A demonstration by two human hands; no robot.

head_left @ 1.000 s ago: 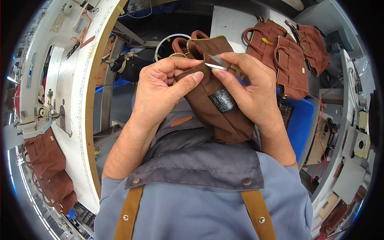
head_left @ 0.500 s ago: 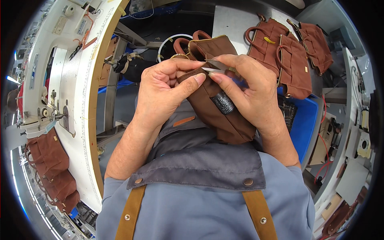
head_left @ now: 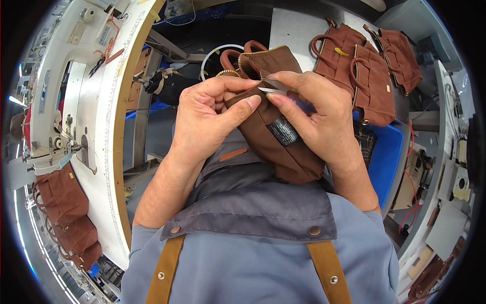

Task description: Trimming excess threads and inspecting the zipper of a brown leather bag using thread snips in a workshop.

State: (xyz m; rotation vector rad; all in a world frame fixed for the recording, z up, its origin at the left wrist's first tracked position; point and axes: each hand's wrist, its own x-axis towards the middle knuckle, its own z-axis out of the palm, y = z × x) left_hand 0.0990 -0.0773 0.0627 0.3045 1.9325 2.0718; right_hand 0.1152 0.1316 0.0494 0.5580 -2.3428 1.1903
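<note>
A brown bag turned partly lining-side out (head_left: 296, 159) hangs between my hands in front of my apron. My left hand (head_left: 215, 109) is closed, pinching the edge of the lining between thumb and fingers. Sewn to the lining is a small black label (head_left: 282, 131). My right hand (head_left: 316, 104) grips a small pair of thread snips (head_left: 271, 91); the blades are apart and their tips lie at the pinched edge, close to my left thumb. Most of the snips' body is hidden in the right palm. Behind the fingers show the bag's reddish-brown handles (head_left: 230, 58) and a brass zip (head_left: 228, 72).
Several reddish-brown bags (head_left: 374, 83) lie on the metal table at the far right, above a blue bin (head_left: 387, 162). At left stands a white sewing machine table (head_left: 109, 152) with a curved wooden edge. More brown bags (head_left: 66, 207) hang beside it.
The snips have turned slightly in my right hand and their blades look a little further apart. The left hand and the bag stay almost where they were.
</note>
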